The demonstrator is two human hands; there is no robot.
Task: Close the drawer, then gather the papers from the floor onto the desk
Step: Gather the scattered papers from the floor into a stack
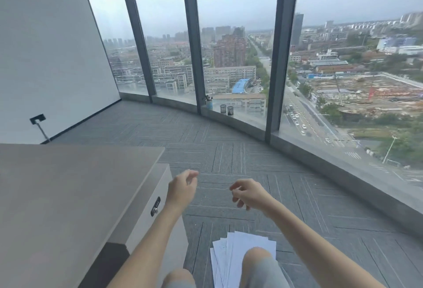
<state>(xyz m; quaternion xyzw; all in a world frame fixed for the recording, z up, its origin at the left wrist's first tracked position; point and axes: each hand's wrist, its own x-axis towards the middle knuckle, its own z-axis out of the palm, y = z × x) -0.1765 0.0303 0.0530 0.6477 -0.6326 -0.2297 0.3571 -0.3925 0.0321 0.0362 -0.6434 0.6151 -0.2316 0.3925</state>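
Head view: the papers (238,253) lie fanned on the carpeted floor (251,154) at the person's feet, partly hidden by the right knee (258,262); none is on the tabletop (68,184). The drawer (155,205) beside the tabletop appears flush, so closing is judged complete and gathering remains. Both hands are raised above the floor, loosely curled and holding nothing: left hand (182,188) near the drawer front, right hand (249,192) apart from it. Three pen cups (225,109) stand on the window sill (297,148), well clear. The knees may obstruct reaching.
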